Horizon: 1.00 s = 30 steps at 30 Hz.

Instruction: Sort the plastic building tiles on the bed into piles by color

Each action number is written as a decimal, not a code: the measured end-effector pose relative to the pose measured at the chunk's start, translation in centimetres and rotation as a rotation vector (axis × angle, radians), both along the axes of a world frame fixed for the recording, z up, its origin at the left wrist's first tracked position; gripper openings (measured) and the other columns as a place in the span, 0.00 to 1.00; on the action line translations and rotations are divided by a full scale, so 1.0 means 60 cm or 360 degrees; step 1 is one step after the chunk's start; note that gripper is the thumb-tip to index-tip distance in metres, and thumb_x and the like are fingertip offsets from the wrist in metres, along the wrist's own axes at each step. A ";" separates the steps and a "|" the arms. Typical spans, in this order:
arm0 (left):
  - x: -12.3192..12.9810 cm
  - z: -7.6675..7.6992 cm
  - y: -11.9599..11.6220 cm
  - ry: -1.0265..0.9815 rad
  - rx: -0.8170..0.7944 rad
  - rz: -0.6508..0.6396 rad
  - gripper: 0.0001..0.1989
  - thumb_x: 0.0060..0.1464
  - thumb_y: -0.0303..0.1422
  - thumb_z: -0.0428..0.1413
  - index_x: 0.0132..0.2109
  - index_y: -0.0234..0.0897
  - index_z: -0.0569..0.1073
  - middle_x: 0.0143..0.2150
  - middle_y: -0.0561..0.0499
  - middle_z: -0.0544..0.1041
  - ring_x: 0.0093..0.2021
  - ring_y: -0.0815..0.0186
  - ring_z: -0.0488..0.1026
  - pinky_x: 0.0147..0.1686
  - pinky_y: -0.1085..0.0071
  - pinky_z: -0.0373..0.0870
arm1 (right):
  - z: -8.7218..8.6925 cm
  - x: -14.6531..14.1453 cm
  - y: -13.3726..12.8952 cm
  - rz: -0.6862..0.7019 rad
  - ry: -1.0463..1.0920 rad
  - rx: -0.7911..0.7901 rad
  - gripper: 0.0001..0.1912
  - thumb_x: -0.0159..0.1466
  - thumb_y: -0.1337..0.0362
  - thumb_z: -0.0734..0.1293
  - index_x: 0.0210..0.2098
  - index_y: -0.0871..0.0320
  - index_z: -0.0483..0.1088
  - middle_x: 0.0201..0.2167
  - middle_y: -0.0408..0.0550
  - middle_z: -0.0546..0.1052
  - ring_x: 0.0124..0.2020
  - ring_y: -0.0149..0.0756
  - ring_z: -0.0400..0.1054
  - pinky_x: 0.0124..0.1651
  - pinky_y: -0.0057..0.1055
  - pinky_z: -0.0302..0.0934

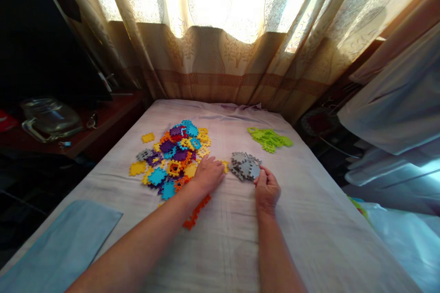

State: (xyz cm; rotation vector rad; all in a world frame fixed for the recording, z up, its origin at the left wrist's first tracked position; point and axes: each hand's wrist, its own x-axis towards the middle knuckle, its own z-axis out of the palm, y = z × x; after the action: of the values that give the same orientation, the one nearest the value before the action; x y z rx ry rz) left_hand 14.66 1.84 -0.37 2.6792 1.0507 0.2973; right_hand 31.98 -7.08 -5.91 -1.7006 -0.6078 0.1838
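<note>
Grey notched plastic tiles [244, 165] heaped on pale cloth [233, 233], right hand [268, 190] at edge.
Right fingers half-curled, grip unclear; left hand [209, 175] loosely open, palm down at multicoloured plastic tiles [158, 176]. Risk: a sideways left-hand sweep could mix the neighbouring heaps.

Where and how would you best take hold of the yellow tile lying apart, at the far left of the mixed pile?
Probably by opposite toothed edges of the yellow tile, from above and the left: it lies flat, and the mixed pile sits to its right.
</note>
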 end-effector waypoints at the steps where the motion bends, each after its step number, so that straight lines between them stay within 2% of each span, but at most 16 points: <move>1: -0.009 -0.002 -0.005 0.0038 0.0033 -0.0023 0.08 0.57 0.34 0.57 0.43 0.41 0.78 0.47 0.46 0.79 0.57 0.54 0.69 0.65 0.50 0.52 | -0.001 0.000 0.000 0.0001 -0.0002 0.0001 0.30 0.60 0.44 0.58 0.43 0.62 0.76 0.16 0.41 0.69 0.21 0.36 0.63 0.30 0.31 0.59; 3: -0.023 -0.005 -0.012 0.0140 0.0135 -0.0022 0.10 0.57 0.36 0.57 0.45 0.40 0.77 0.49 0.45 0.78 0.60 0.51 0.66 0.66 0.46 0.48 | -0.002 0.001 0.000 0.0006 0.0003 0.0002 0.30 0.59 0.44 0.58 0.42 0.63 0.76 0.16 0.41 0.68 0.21 0.36 0.63 0.30 0.31 0.59; 7: -0.041 -0.006 -0.018 0.0340 0.0314 0.0048 0.14 0.59 0.39 0.55 0.47 0.36 0.77 0.53 0.39 0.76 0.62 0.48 0.65 0.66 0.46 0.48 | -0.002 0.002 0.000 0.0017 0.0024 -0.0014 0.31 0.58 0.44 0.59 0.43 0.64 0.76 0.16 0.41 0.69 0.21 0.35 0.62 0.30 0.31 0.59; 12: -0.087 0.012 -0.015 0.0130 0.0295 0.0145 0.12 0.61 0.38 0.53 0.48 0.39 0.76 0.54 0.43 0.77 0.59 0.53 0.68 0.64 0.51 0.54 | 0.002 0.002 -0.004 0.0028 -0.0017 -0.0012 0.31 0.59 0.43 0.58 0.42 0.63 0.76 0.16 0.41 0.69 0.21 0.35 0.62 0.30 0.31 0.59; 15: -0.149 0.035 0.014 0.0064 0.0335 0.0332 0.13 0.63 0.36 0.49 0.48 0.42 0.77 0.52 0.46 0.79 0.55 0.58 0.71 0.61 0.57 0.59 | 0.003 0.001 -0.005 0.0043 -0.0042 -0.0027 0.31 0.59 0.42 0.58 0.41 0.63 0.76 0.16 0.42 0.69 0.21 0.35 0.62 0.30 0.32 0.59; 17: -0.203 0.047 0.045 0.0179 0.0334 0.0600 0.15 0.62 0.37 0.49 0.49 0.41 0.76 0.53 0.45 0.78 0.55 0.56 0.72 0.58 0.58 0.62 | 0.001 0.001 -0.004 0.0048 -0.0053 -0.0041 0.31 0.59 0.42 0.58 0.41 0.62 0.76 0.16 0.42 0.69 0.22 0.35 0.63 0.31 0.32 0.59; 20: -0.281 0.048 0.095 0.0446 0.0211 0.1005 0.21 0.58 0.42 0.52 0.55 0.40 0.74 0.60 0.43 0.73 0.60 0.51 0.68 0.58 0.59 0.62 | -0.001 0.001 -0.003 0.0048 -0.0055 -0.0053 0.31 0.59 0.42 0.58 0.42 0.62 0.76 0.17 0.42 0.69 0.22 0.35 0.63 0.31 0.32 0.60; 22: -0.319 0.040 0.119 0.0500 0.0136 0.1129 0.24 0.54 0.43 0.55 0.56 0.39 0.74 0.60 0.40 0.74 0.60 0.47 0.69 0.55 0.58 0.65 | -0.002 0.001 -0.002 0.0050 -0.0061 -0.0049 0.31 0.60 0.42 0.58 0.42 0.62 0.76 0.17 0.42 0.69 0.22 0.35 0.63 0.31 0.32 0.59; 26: -0.350 0.023 0.138 0.0530 -0.0014 0.1237 0.26 0.55 0.46 0.52 0.57 0.41 0.74 0.55 0.41 0.78 0.53 0.48 0.75 0.46 0.61 0.70 | -0.001 0.001 -0.003 0.0052 -0.0063 -0.0042 0.31 0.60 0.42 0.58 0.42 0.62 0.76 0.16 0.42 0.69 0.21 0.35 0.62 0.31 0.32 0.59; 30: -0.355 0.024 0.140 0.0513 -0.0061 0.1245 0.28 0.56 0.47 0.51 0.60 0.39 0.71 0.58 0.41 0.76 0.55 0.48 0.74 0.47 0.62 0.70 | 0.001 -0.001 -0.004 0.0066 -0.0050 -0.0033 0.31 0.60 0.42 0.59 0.41 0.62 0.76 0.16 0.41 0.69 0.21 0.35 0.62 0.30 0.31 0.58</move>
State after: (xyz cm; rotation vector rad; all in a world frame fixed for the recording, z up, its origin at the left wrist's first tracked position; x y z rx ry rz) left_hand -6.64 10.22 1.08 2.1964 2.1468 -0.0323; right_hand 31.95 -7.29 -5.86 -1.7147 -0.6671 0.1942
